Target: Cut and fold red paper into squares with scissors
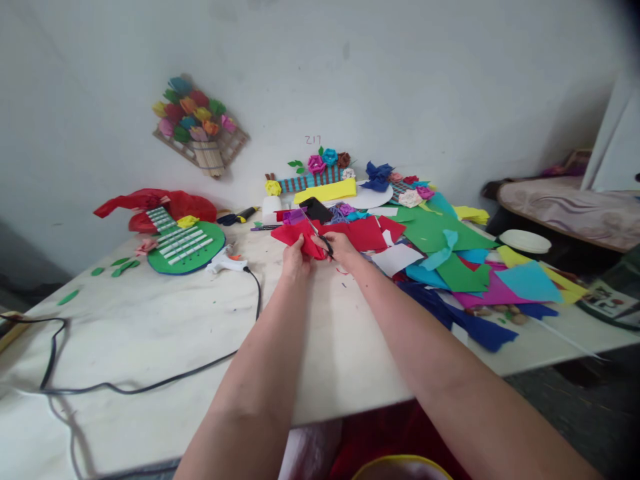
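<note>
scissors [315, 231] over the bench [350, 347], beyond its middle; long axis diagonal, tips toward far edge, angled left. right hand [339, 248] grip closed round the handles, left hand [297, 256] pinching red paper [286, 233]. forearms [267, 347] cross near edge, cut off below. blade-paper contact hard to make out.

From my remote post I read "217" [313, 140] on the wall [400, 87]; the far-right label [609, 299] is too blurred for me

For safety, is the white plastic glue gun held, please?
Not held: the glue gun lies on the pale table; left hand holds red paper, right hand black-handled scissors.
</note>
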A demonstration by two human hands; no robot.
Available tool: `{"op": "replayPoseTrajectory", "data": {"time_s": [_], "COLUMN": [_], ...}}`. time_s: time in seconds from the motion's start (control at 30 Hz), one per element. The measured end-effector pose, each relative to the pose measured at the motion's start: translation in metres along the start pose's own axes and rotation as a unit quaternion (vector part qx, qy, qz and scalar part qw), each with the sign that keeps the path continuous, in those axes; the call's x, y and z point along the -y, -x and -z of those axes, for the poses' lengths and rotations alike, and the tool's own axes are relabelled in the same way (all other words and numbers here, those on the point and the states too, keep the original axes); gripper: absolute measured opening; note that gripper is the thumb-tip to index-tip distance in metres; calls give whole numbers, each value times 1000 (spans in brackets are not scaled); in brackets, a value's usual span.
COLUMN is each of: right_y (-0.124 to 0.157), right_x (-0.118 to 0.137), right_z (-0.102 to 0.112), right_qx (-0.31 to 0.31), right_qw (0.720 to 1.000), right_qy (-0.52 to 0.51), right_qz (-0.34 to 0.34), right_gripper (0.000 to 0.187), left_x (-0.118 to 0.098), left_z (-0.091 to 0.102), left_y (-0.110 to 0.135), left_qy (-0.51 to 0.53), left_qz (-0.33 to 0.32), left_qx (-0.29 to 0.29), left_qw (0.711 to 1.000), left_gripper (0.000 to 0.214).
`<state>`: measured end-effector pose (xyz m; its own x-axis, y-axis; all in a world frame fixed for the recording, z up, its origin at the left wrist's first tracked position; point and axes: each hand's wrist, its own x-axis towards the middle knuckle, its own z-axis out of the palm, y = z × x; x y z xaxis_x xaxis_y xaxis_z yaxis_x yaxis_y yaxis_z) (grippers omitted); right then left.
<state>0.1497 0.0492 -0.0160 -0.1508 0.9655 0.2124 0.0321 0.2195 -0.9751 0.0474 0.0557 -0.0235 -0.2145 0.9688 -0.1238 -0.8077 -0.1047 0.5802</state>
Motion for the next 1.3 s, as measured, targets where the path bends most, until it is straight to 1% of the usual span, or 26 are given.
{"op": "replayPoseTrajectory", "data": {"time_s": [0.1, 0.2, 0.4, 0.53, 0.7, 0.83, 0.93, 1.0, 1.07, 1.13, 1.17, 1.2, 1.23, 1.3], "right_y": [-1, -2, 0, 1, 5, 7, 6, 4, 1, -2, -3, -3, -3, -3], "right_x": [-2, -4, -4, -2, 3, 4, 6, 7, 8, 7, 7, 7, 7, 8], "right_z": [0, 0, 2, 2, 4, 9, 13, 16, 20, 25, 28, 31, 35, 41], "right_qx": [4, 13, 30, 30, 37, 36, 3, -33, -70, -107, -126, -144, -161, -179], "right_qw": [1000, 999, 996, 996, 995, 993, 994, 996, 996, 994, 990, 981, 966, 926], "right_qy": [-18, -38, -76, -85, -96, -111, -101, -75, -43, 17, 65, 129, 200, 329], "right_qz": [-15, -14, -25, -23, -13, 19, 30, 30, 24, 10, 0, -12, -26, -56], "right_gripper": [31, 32, 34, 35, 33, 34, 33, 32, 33, 34, 35, 37, 38, 40], "left_x": [0, -1, 0, 0, -4, -8, -14, -18, -23, -27, -29, -30, -31, -31], "left_z": [2, 4, 6, 7, 8, 10, 12, 14, 16, 17, 17, 17, 17, 17], "left_y": [-1, -3, -5, -5, -5, -8, -11, -13, -13, -11, -10, -9, -8, -7], "left_qy": [0, 0, -11, -19, -11, -17, -8, -3, -1, 4, 10, 16, 19, 17], "left_qz": [1, -3, -6, -6, -16, -53, -99, -116, -111, -96, -89, -85, -81, -78], "left_qx": [5, 2, 14, 18, 5, -15, -42, -56, -64, -66, -65, -63, -58, -37], "left_qw": [1000, 1000, 1000, 1000, 1000, 998, 994, 992, 992, 993, 994, 994, 995, 996], "left_gripper": [11, 9, 8, 7, 9, 9, 10, 9, 9, 12, 15, 17, 19, 21]}}
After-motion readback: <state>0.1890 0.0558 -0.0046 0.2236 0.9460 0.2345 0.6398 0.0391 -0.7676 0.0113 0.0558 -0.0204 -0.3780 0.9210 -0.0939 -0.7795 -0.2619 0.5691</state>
